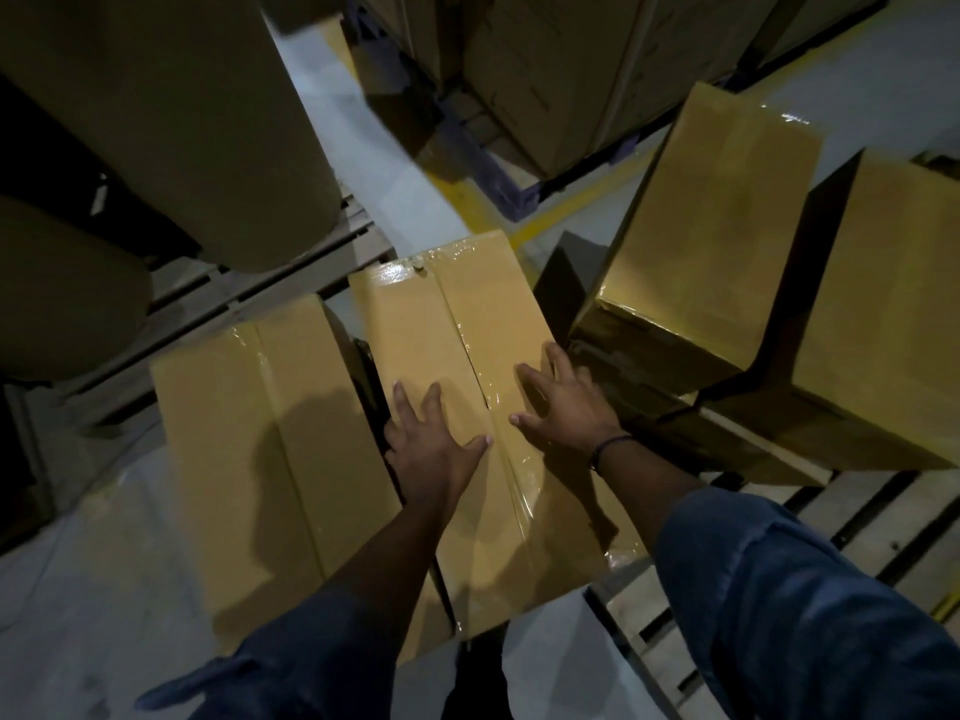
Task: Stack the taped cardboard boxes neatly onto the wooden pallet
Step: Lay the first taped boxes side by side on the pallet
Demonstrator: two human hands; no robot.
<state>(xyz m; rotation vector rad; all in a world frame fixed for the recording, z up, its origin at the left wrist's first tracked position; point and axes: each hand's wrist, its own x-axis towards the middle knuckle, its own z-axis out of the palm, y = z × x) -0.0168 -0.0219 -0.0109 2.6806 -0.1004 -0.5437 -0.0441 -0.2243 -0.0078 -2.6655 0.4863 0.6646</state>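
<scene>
Released left grip (436, 444) and right grip (563, 407), fingers spread flat on taped box (447, 314), second box (234, 433) just left, pallet (878, 527) right carrying stacked boxes (711, 215)

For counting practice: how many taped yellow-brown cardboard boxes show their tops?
4: centre box under left hand and right hand; left box beside it; upper-right box and far-right box above the slatted wooden pallet. Others beneath may be hidden.

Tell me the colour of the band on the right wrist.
Black: a thin wristband just behind the right hand, clearest in the head view.
</scene>
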